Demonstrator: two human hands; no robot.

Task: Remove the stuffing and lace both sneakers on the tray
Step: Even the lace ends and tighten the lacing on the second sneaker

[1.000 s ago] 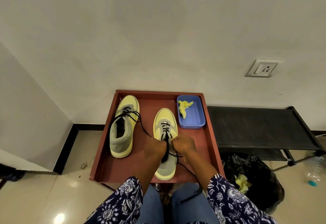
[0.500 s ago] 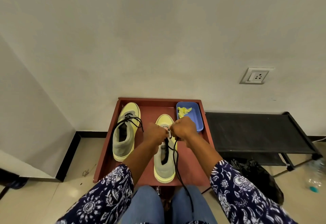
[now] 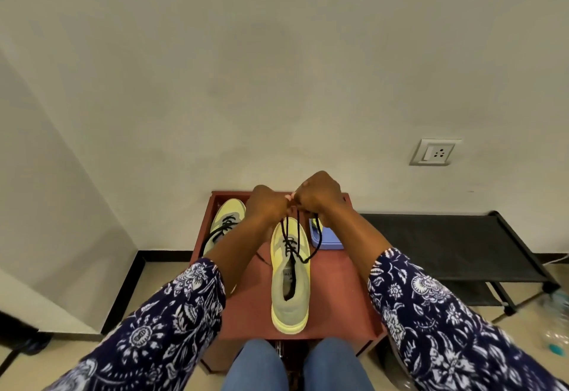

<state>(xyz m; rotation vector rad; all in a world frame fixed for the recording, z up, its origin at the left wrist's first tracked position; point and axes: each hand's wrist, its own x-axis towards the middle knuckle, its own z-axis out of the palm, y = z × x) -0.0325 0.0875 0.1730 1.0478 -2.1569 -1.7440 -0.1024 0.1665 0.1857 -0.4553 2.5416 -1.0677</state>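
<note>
Both hands raised over the far end of the red tray (image 3: 348, 298), knuckles nearly touching. Our left hand (image 3: 267, 204) is curled and seems to pinch one end of the black lace (image 3: 291, 236); our right hand (image 3: 320, 195) is curled round the other end, a loop of lace hanging below it on its right side. Fingertips face away from us, so the exact pinch is hidden.

Directly beneath the hands and toward us: the right sneaker (image 3: 290, 279), yellow and grey, upright on its sole, toe away from us, heel close to the tray's near edge. Lace strands rise from its upper eyelets to the hands; the tongue area is only partly laced.

Under and left of our left forearm: the left sneaker (image 3: 226, 221), toe near the tray's far wall, its laces already crossed, loose ends trailing toward the tray's left wall. Its heel is covered by the arm.

Just below and right of our right hand: a blue container (image 3: 328, 241) with something yellow in it, near the tray's right edge, partly hidden by the wrist.

Bare tray floor shows on either side of the right sneaker. Right of the tray, a black rack (image 3: 446, 242); above it a wall socket (image 3: 434, 152)
</note>
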